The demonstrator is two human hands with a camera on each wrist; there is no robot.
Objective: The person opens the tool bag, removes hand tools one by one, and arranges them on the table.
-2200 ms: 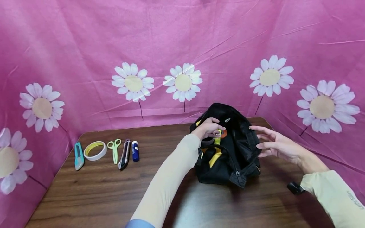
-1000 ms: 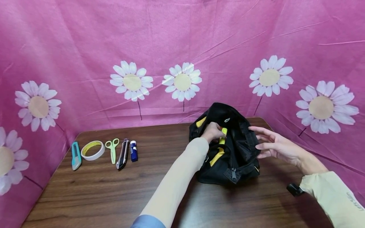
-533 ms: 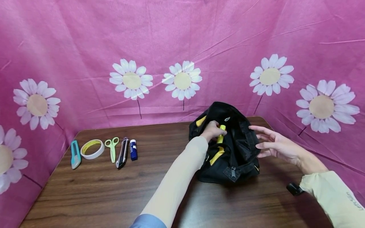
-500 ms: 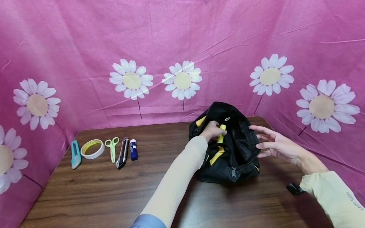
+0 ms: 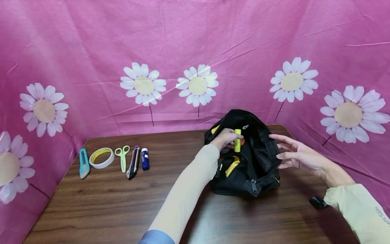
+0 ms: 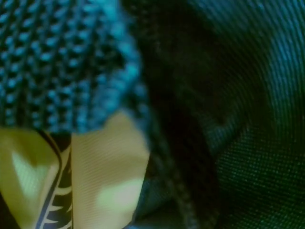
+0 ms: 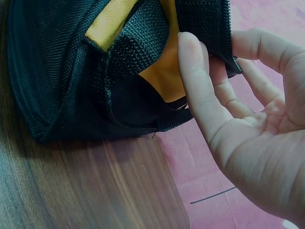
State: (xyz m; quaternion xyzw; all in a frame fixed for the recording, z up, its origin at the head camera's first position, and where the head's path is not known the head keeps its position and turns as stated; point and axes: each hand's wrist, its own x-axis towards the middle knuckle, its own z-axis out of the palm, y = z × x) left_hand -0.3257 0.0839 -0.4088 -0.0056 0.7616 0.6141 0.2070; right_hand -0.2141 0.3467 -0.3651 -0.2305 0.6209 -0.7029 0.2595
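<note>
A black fabric bag (image 5: 265, 186) with yellow trim and an unzipped mouth stands on the table. At its mouth my left hand (image 5: 226, 138) pinches a yellow tube (image 5: 237, 145), shaped like a glue stick and held nearly upright. Part of an orange-red round thing (image 5: 242, 140) shows behind the tube. My right hand (image 5: 300, 156) pinches the bag's right rim, with the thumb (image 7: 193, 62) on one side of the zip edge and fingers on the other. The left wrist view is filled by black weave (image 6: 47, 62) and yellow cloth (image 6: 109, 176) up close, so the left hand is hidden there.
Along the wooden table's (image 5: 115, 210) left side lie a teal cutter (image 5: 84, 163), a tape roll (image 5: 102, 164), green scissors (image 5: 123, 158), a black-and-grey cutter (image 5: 133, 162) and a blue glue stick (image 5: 145, 159). A pink flowered cloth (image 5: 195, 40) hangs behind the table.
My left hand reached deeper into the bag, took hold of the yellow tube and raised it towards the mouth, turning it upright. The right hand keeps its place at the rim.
</note>
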